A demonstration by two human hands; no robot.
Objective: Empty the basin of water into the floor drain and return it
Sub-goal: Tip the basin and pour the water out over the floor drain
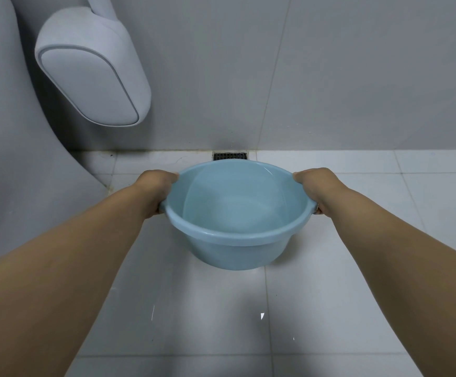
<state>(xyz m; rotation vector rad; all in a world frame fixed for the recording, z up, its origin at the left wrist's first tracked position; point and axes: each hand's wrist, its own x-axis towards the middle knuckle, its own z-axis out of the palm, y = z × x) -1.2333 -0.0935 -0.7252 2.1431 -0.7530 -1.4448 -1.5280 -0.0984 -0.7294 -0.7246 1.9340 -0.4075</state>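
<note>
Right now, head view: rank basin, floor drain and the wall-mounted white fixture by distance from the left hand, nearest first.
1. Basin: its rim is gripped by the left hand.
2. Floor drain: ahead and to the right, at the foot of the wall, just beyond the basin's far rim.
3. White fixture: farthest, up on the wall, above and left.

No legible text, label, brand, number or sign appears anywhere in the view; the blue basin (237, 213), the grey wall fixture (91, 69), the wall tiles and the floor tiles all carry plain, unmarked faces.
</note>
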